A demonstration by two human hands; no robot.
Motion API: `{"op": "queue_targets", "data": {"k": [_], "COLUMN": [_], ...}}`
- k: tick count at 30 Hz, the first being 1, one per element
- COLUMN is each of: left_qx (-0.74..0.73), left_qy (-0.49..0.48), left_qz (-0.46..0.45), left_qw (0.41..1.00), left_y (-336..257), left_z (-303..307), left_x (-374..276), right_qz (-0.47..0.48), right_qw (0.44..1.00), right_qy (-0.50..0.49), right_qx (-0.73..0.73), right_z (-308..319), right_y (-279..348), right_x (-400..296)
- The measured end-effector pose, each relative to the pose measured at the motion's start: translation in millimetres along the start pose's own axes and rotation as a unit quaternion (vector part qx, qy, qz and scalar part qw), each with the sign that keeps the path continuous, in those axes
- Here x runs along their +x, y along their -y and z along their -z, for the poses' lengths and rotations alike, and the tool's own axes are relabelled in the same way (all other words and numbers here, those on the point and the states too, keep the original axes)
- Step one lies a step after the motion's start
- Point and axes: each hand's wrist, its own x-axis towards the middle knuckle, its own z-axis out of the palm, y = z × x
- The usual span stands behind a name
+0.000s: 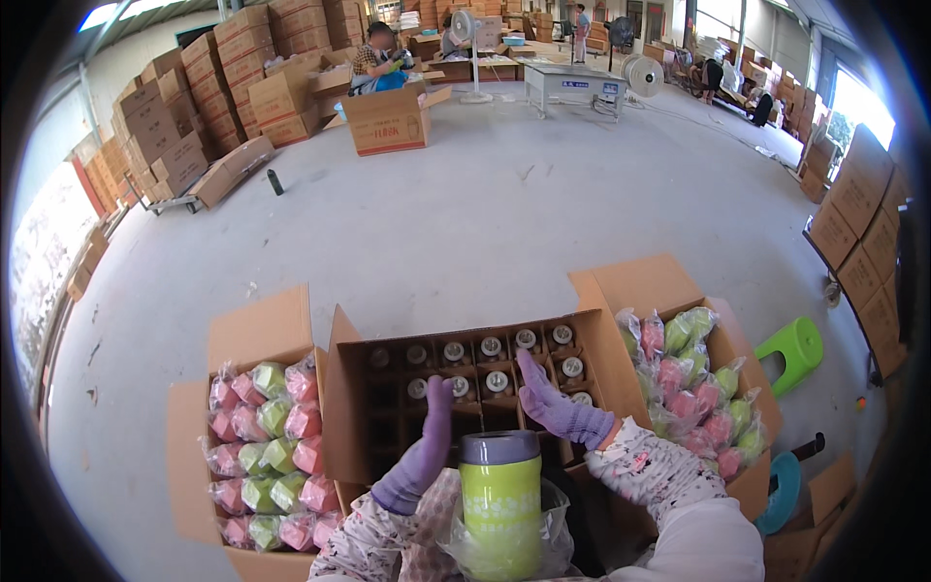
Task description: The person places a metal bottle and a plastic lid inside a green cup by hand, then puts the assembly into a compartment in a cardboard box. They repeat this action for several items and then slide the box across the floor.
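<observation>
My left hand (pixel 425 451), in a purple knit glove, is raised with the palm turned inward over the divided cardboard box (pixel 465 336). My right hand (pixel 553 404), gloved alike, is held with fingers extended over the box's right half. Nothing is held in either hand. Several upright glass bottles or liners (pixel 497 381) with round pale tops stand in the compartments beneath them. Close to my body, between my forearms, a green tumbler (pixel 502 487) with a grey lid stands upright, its lower part in a clear plastic bag (pixel 556 535). What supports it is hidden.
Open cartons of bagged pink and green items (pixel 276 455) (pixel 684 393) flank the divided box. A green plastic stool (pixel 793 356) and a blue basin (pixel 780 495) are at right. Farther off are stacked cartons (pixel 240 65), a fan (pixel 463 26), a metal table (pixel 571 80) and a seated person (pixel 378 62).
</observation>
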Motion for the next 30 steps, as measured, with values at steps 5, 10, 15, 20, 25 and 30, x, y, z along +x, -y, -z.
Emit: {"op": "queue_targets", "data": {"k": [5, 10, 15, 20, 25, 30], "left_qx": [-0.12, 0.198, -0.141, 0.257, 0.13, -0.005], "left_qy": [-0.032, -0.047, -0.035, 0.059, 0.047, -0.042], "left_qz": [0.047, -0.092, 0.1, -0.09, -0.097, 0.053], "left_qw": [0.991, 0.975, 0.984, 0.96, 0.986, 0.998], "left_y": [49.9, 44.2, -19.0, 32.0, -44.1, 34.7], "left_z": [21.9, 13.0, 2.7, 26.3, -12.0, 23.4], "left_x": [3.3, 3.0, 14.9, -4.6, -18.4, -27.5], "right_qz": [0.181, 0.092, 0.109, 0.167, -0.008, 0.027], "right_qw": [0.963, 0.973, 0.989, 0.908, 0.993, 0.994], "right_qy": [0.112, 0.099, -0.003, 0.284, 0.033, 0.089], "right_qx": [-0.168, -0.186, -0.101, 0.258, 0.11, 0.052], "right_z": [-14.9, 9.2, 52.5, 21.4, 13.3, -8.8], "right_y": [24.1, -28.7, -32.6, -69.1, -34.1, 15.8], "right_x": [-16.8, -13.0, 8.7, 17.7, -19.8, -38.6]}}
